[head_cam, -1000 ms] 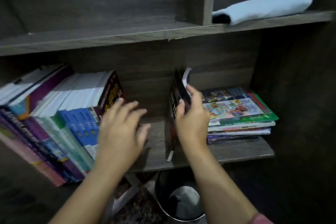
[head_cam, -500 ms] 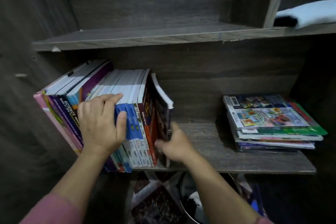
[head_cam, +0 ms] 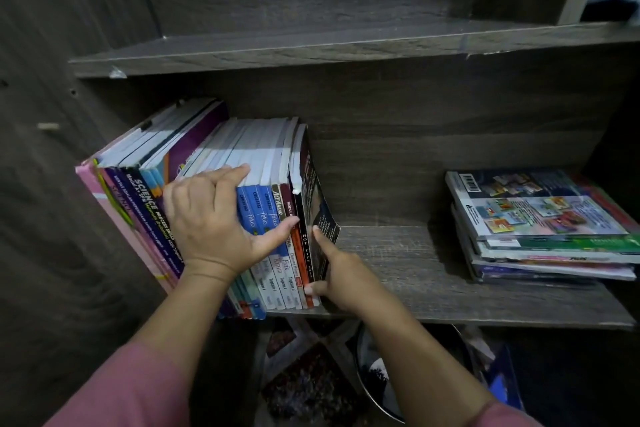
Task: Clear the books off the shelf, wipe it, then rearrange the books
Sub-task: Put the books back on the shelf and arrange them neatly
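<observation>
1. The wooden shelf (head_cam: pixel 398 260) carries all the books.
2. A row of upright books (head_cam: pixel 256 163) leans toward its left wall.
3. A flat stack of books (head_cam: pixel 540 225) lies at the right end, well apart from the row.
4. A dark book (head_cam: pixel 313 204) ends the row on the right.
5. The left hand (head_cam: pixel 207 222) lies flat with straight fingers, pressing the spines.
6. The right hand (head_cam: pixel 343 274) pinches the dark book's lower edge between thumb and forefinger.
</observation>
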Available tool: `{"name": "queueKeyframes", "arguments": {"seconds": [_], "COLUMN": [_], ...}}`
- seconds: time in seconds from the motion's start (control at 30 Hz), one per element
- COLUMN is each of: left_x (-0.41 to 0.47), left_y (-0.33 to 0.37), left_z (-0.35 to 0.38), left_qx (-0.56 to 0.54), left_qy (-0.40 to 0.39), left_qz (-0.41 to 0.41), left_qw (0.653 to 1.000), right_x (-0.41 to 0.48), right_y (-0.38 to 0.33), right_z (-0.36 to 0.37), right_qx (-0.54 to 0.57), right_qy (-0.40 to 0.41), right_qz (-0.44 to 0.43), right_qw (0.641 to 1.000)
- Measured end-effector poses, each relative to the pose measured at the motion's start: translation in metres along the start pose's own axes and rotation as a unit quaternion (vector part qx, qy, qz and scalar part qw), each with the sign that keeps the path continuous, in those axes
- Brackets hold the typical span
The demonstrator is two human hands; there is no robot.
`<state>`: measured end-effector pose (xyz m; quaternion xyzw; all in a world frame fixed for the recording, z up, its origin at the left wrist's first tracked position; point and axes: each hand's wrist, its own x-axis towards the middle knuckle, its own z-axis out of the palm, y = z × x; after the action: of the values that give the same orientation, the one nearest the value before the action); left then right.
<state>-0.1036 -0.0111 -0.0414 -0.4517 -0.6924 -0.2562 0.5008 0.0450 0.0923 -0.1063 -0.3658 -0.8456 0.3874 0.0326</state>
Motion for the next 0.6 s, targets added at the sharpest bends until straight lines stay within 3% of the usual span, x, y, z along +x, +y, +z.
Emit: {"name": "queueKeyframes", "arguments": {"seconds": [0.13, 0.33, 0.47, 0.6], "left_x": [0.0, 0.009, 0.019, 0.025], "left_y": [0.002, 0.045, 0.108, 0.174], "left_z": [-0.003, -0.022, -0.02, -0.002], "left_qx": [-0.003, -0.022, -0.1, -0.171], "left_qy": [-0.013, -0.067, -0.103, -0.263], "left_qz": [-0.007, -0.102, -0.01, 0.103], "left_qw": [1.0, 0.992, 0.99, 0.944], "right_x": [-0.014, -0.042, -0.066, -0.081], "right_y": [0.001, 0.031, 0.058, 0.096], "right_z": [-0.027, -0.11, -0.15, -0.175], "right_qx": [-0.004, -0.005, 0.002, 0.025], "right_qy": [0.012, 0.161, 0.221, 0.286], "right_qz": [-0.021, 0.017, 0.055, 0.094], "right_qw": [1.0, 0.987, 0.974, 0.953]}}
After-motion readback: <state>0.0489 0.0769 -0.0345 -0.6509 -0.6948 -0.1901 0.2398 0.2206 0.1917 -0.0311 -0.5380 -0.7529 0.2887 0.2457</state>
